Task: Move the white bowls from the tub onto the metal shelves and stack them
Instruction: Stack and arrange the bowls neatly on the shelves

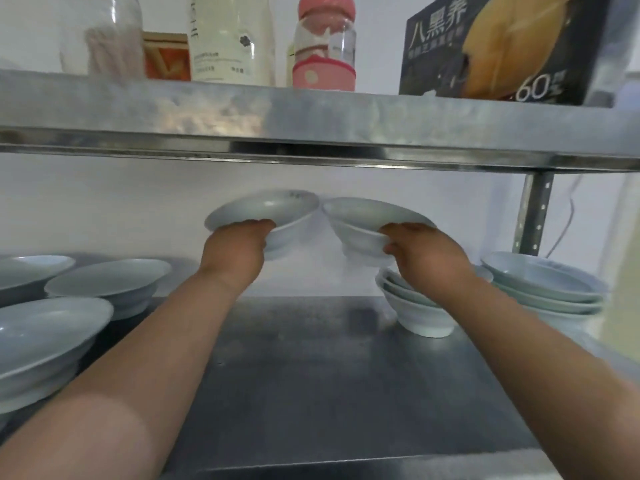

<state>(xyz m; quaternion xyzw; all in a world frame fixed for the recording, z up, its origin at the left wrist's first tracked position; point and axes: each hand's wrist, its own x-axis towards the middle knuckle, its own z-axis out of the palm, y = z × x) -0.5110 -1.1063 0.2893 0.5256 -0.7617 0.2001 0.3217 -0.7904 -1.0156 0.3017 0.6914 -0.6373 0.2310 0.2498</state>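
While both arms reach over the lower metal shelf (311, 375), holdings read:

1. My left grip (239, 247) has its fingers curled on the near rim of a white bowl (273, 209), aloft at 11 o'clock.
2. My right grip (424, 254) clasps a second bowl (363, 216) at 1 o'clock (possibly two nested; blurred), above a bowl stack (422, 313).
3. Shelved: right stack (543, 289) at 3 o'clock, left bowls (104, 282) at 9 o'clock.

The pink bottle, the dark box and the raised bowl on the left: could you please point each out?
pink bottle (323, 76): head view, pink lower band.
dark box (440, 53): head view, printed front face.
raised left bowl (272, 206): head view, inner wall.
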